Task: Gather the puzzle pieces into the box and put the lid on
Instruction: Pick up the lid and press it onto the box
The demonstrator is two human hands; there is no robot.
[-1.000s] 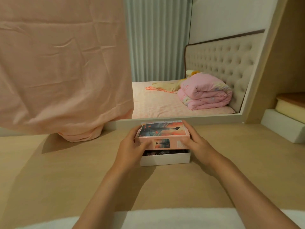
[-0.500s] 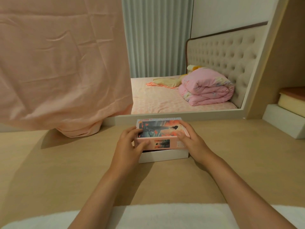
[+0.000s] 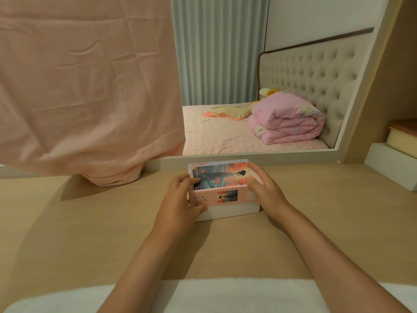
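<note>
lid [image 3: 222, 177] of a pink puzzle box is held over its white base [image 3: 228, 213] on a pale wooden desk [image 3: 90, 222], close to the sill of a wall mirror [image 3: 248, 158]. the lid is gripped at its two short ends: the left hand [image 3: 180, 199] is wrapped round the near left corner, with fingertips on the printed top and the thumb against the front face, and the right hand [image 3: 262, 188] is clamped along the right edge, fingers curled over the top. a strip of white base is left showing below the pink skirt at the front, so the lid is judged only partly seated. no loose pieces are seen on the desk (the puzzle pieces, presumably inside, are hidden by the lid).

jamming is the likeliest trouble: uneven pressure from the two hands could cock the lid on the base. the far edge cannot be checked from this angle, and it may be riding higher or lower than the front. a hard push could also slide the light box toward the mirror, or pinch a raised piece under the rim.
</note>
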